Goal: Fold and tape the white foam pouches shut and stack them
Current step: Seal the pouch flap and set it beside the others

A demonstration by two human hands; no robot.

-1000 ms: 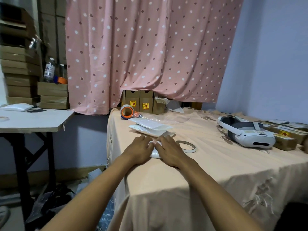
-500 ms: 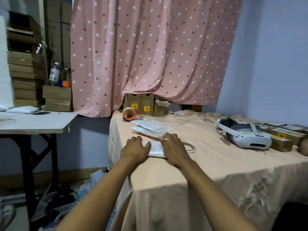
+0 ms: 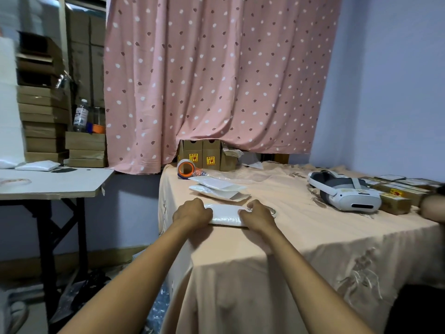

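A folded white foam pouch (image 3: 225, 214) lies on the peach tablecloth (image 3: 313, 232) near the table's left front corner. My left hand (image 3: 192, 213) grips its left end with curled fingers. My right hand (image 3: 258, 214) grips the right end the same way. Just behind the pouch lie two more white foam pouches (image 3: 218, 189), one on top of the other. An orange-cored tape roll (image 3: 186, 168) stands further back by the table's left edge. A thin flat tape ring (image 3: 275, 210) peeks out past my right hand.
A white headset (image 3: 344, 194) sits at the right, with small brown boxes (image 3: 395, 201) beside it. Cardboard boxes (image 3: 202, 156) stand under the pink dotted curtain. A side table (image 3: 53, 182) at the left carries a white pouch (image 3: 38, 165). Someone's hand (image 3: 433, 208) shows at the right edge.
My two hands have slid apart from the middle of the pouch out to its two ends, uncovering its white top.
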